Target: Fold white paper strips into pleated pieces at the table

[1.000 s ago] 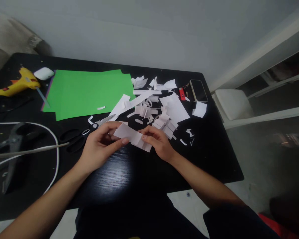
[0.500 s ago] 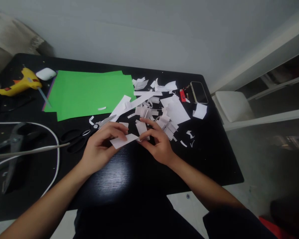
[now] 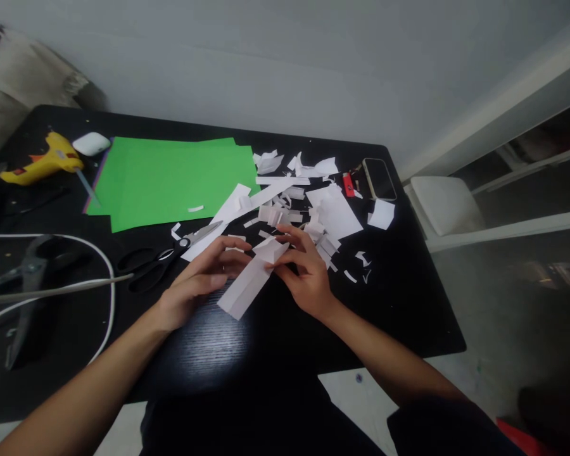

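Observation:
A folded white paper strip (image 3: 251,280) lies slanted between my hands over the black table (image 3: 399,297). My right hand (image 3: 304,269) pinches its upper end with closed fingers. My left hand (image 3: 199,282) rests along the strip's left side with fingers stretched out, touching it. Black-handled scissors (image 3: 159,256) lie just left of my left hand. A heap of white paper scraps (image 3: 308,209) sits beyond my right hand.
Green paper sheets (image 3: 171,177) lie at the back left. A yellow glue gun (image 3: 40,161) and a white case (image 3: 91,144) sit at far left, with a white cable (image 3: 102,266) and black pliers (image 3: 23,278). A phone (image 3: 379,178) and a red lighter (image 3: 348,184) lie back right.
The paper strip has turned from lying across both hands to slanting down-left. My left hand's fingers have opened out along it, while my right hand moved up to grip its top end.

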`<state>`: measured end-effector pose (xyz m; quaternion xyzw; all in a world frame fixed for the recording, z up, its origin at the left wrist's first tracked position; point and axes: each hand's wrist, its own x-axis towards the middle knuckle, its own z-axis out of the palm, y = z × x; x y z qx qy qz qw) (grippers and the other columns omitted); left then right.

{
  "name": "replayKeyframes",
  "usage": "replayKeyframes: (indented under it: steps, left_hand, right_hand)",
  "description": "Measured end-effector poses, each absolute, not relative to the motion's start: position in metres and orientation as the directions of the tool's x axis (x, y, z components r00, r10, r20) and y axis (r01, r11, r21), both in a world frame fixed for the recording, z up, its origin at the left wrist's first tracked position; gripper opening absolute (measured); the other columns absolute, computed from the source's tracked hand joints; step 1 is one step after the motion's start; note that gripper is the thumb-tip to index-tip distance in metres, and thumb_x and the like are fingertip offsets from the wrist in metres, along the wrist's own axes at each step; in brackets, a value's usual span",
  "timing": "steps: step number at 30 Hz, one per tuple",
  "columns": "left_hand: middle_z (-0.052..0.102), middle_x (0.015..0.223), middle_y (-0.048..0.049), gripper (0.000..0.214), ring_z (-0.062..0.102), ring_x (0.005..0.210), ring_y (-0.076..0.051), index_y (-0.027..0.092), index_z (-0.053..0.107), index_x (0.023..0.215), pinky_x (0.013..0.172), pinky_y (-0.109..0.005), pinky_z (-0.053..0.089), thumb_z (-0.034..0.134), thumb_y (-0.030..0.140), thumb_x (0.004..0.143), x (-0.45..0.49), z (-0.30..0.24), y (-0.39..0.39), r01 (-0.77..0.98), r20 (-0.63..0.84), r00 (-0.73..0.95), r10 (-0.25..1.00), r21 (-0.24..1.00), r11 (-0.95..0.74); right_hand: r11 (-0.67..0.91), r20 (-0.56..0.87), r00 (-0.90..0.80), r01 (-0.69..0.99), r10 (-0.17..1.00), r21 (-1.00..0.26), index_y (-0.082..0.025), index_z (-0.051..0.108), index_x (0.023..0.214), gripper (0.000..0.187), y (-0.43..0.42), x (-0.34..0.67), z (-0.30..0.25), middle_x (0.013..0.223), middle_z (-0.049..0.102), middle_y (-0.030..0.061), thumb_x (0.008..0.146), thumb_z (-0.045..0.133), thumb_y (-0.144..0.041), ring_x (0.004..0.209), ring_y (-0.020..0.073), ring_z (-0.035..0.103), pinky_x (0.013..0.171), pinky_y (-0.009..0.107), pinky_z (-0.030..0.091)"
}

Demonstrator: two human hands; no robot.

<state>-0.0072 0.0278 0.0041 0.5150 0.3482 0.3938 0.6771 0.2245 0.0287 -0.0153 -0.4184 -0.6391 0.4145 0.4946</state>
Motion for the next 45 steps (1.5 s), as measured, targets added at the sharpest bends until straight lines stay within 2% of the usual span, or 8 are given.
replayKeyframes:
  steps: [4,7,10,15,24,31,39,45]
  left_hand:
    - [0.07,0.087,-0.0035,0.013,0.067,0.077,-0.019,0.024,0.069,0.104,0.067,-0.03,0.055,0.069,0.033,0.093,0.006,0.001,0.025,-0.026,-0.093,0.291,0.952,0.994,0.105]
    - [0.066,0.081,0.0006,0.012,0.064,0.072,-0.015,0.024,0.065,0.096,0.063,-0.026,0.051,0.074,0.028,0.09,0.013,0.0,0.022,-0.034,-0.047,0.287,0.957,0.998,0.06]
    - [0.063,0.076,0.0034,0.015,0.06,0.066,-0.013,0.024,0.062,0.094,0.06,-0.024,0.049,0.076,0.025,0.088,0.016,0.001,0.02,-0.05,-0.003,0.216,0.976,0.999,0.014]
    - [0.065,0.074,0.0026,0.008,0.058,0.063,-0.013,0.022,0.067,0.088,0.058,-0.026,0.048,0.075,0.024,0.087,0.014,0.003,0.02,0.081,0.045,0.124,0.991,0.995,-0.055]
    - [0.078,0.084,-0.0002,0.013,0.072,0.073,-0.015,0.022,0.074,0.099,0.069,-0.027,0.059,0.076,0.022,0.086,0.017,0.006,0.016,0.105,0.015,0.167,0.986,0.994,-0.033]
    - [0.078,0.085,0.0016,0.019,0.073,0.076,-0.015,0.026,0.079,0.1,0.073,-0.026,0.059,0.084,0.027,0.082,0.014,-0.002,0.014,0.218,0.051,0.082,0.995,0.974,-0.068]
    - [0.082,0.095,0.0007,0.013,0.075,0.087,-0.018,0.027,0.081,0.098,0.085,-0.029,0.06,0.081,0.031,0.086,0.013,0.0,0.011,0.33,0.103,0.069,0.992,0.936,-0.12]
    - [0.08,0.089,0.0015,0.011,0.073,0.082,-0.017,0.026,0.08,0.096,0.079,-0.028,0.058,0.081,0.03,0.086,0.014,0.0,0.013,0.369,0.144,0.078,0.986,0.915,-0.163]
  right_hand:
    - [0.324,0.292,-0.22,0.125,0.931,-0.938,-0.03,0.08,0.083,0.016,0.027,0.223,-0.014,0.128,0.064,0.0047,0.093,0.071,-0.02,0.111,0.0233,0.066,0.102,0.046,0.056]
    - [0.306,0.269,-0.24,0.13,0.933,-0.943,-0.03,0.081,0.086,0.017,0.026,0.221,-0.013,0.118,0.068,0.0044,0.094,0.07,-0.02,0.111,0.0228,0.067,0.102,0.044,0.055]
    - [0.205,0.185,-0.202,0.08,0.962,-0.976,-0.029,0.079,0.092,0.012,0.025,0.218,-0.011,0.117,0.07,0.005,0.093,0.07,-0.023,0.112,0.0231,0.068,0.1,0.042,0.057]
    - [-0.061,-0.031,-0.218,-0.131,0.975,-0.99,-0.027,0.076,0.102,0.014,0.023,0.214,-0.009,0.098,0.076,0.002,0.092,0.073,-0.036,0.088,0.0199,0.073,0.085,0.039,0.063]
    - [-0.159,-0.123,-0.217,-0.157,0.968,-0.975,-0.024,0.078,0.093,0.027,0.023,0.213,-0.012,0.092,0.08,0.0008,0.07,0.092,-0.028,0.088,0.0186,0.076,0.087,0.036,0.064]
    - [-0.135,-0.119,-0.149,-0.095,0.982,-0.986,-0.024,0.081,0.092,0.026,0.022,0.212,-0.012,0.088,0.08,0.0005,0.069,0.092,-0.028,0.084,0.0188,0.076,0.083,0.035,0.065]
    - [0.078,0.069,-0.122,0.069,0.99,-0.995,-0.028,0.083,0.097,0.014,0.019,0.212,-0.01,0.095,0.081,0.0016,0.083,0.084,-0.026,0.087,0.0191,0.076,0.082,0.034,0.062]
    - [0.084,0.073,-0.113,0.094,0.991,-0.992,-0.026,0.082,0.092,0.01,0.018,0.211,-0.013,0.092,0.08,0.0022,0.082,0.085,-0.027,0.086,0.0196,0.075,0.081,0.035,0.062]
